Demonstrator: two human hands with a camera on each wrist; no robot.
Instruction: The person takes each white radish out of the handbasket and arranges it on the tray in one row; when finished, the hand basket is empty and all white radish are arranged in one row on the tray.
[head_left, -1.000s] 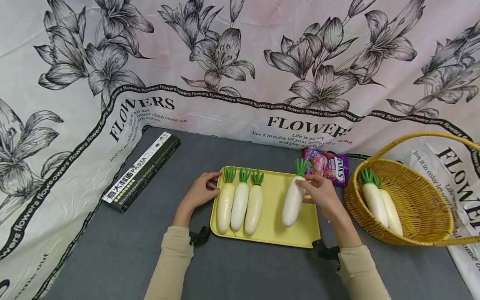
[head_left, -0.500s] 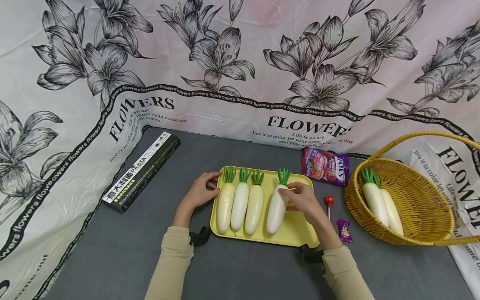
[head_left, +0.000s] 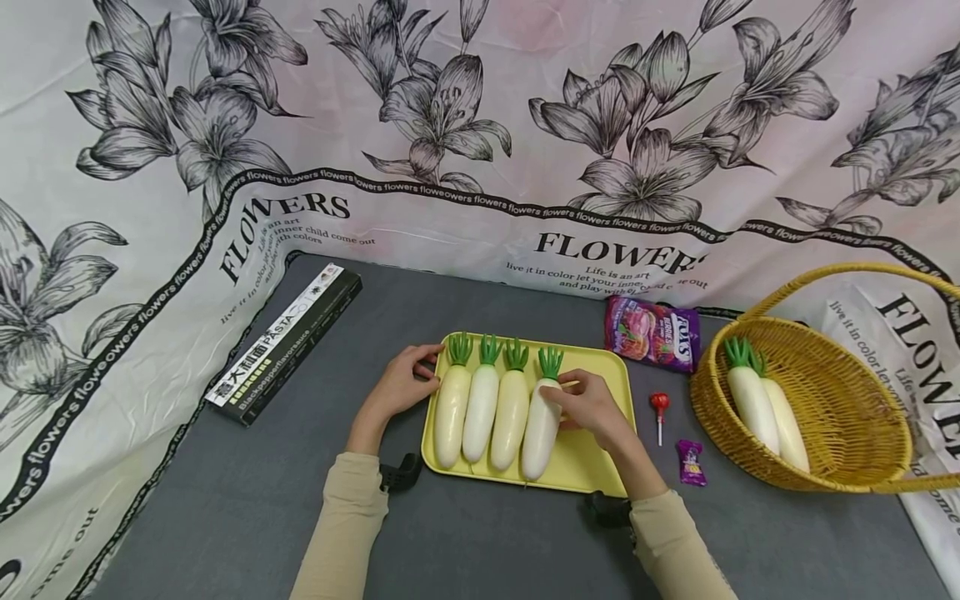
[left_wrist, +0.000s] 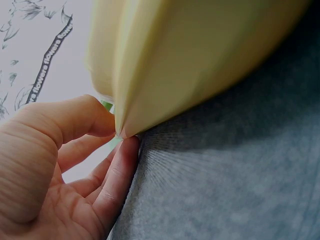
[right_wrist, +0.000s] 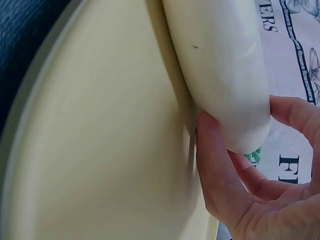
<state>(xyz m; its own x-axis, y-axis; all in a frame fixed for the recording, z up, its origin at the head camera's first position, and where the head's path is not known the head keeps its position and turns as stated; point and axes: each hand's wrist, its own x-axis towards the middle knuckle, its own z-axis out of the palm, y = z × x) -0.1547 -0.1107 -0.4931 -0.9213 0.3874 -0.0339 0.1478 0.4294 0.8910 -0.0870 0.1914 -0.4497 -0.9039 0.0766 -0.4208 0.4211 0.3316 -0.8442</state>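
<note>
My left hand (head_left: pixel 405 379) pinches the left rim of a yellow tray (head_left: pixel 603 360) between thumb and fingers; the left wrist view shows the fingertips at the tray's edge (left_wrist: pixel 165 70). On the tray three white radishes with green tops lie side by side: the left one (head_left: pixel 452 417), the middle one (head_left: pixel 480 412) and the right one (head_left: pixel 509 421). A fourth white radish (head_left: pixel 542 433) lies just right of them, slightly tilted, its tail end over the front rim. Near its green top, my right hand (head_left: pixel 588 404) grips it, thumb and fingers on opposite sides (right_wrist: pixel 220 70).
A wicker basket (head_left: pixel 862 400) with two more radishes (head_left: pixel 752 404) stands on the right. Between it and the tray lie a red lollipop (head_left: pixel 659 404) and a small purple candy (head_left: pixel 691 462). A purple candy bag (head_left: pixel 651 333) lies behind, a black pasta box (head_left: pixel 288 342) at left.
My right hand has moved left and toward me with the fourth radish, bringing it beside the other three. The lollipop and small candy have come into view. My left hand has stayed put.
</note>
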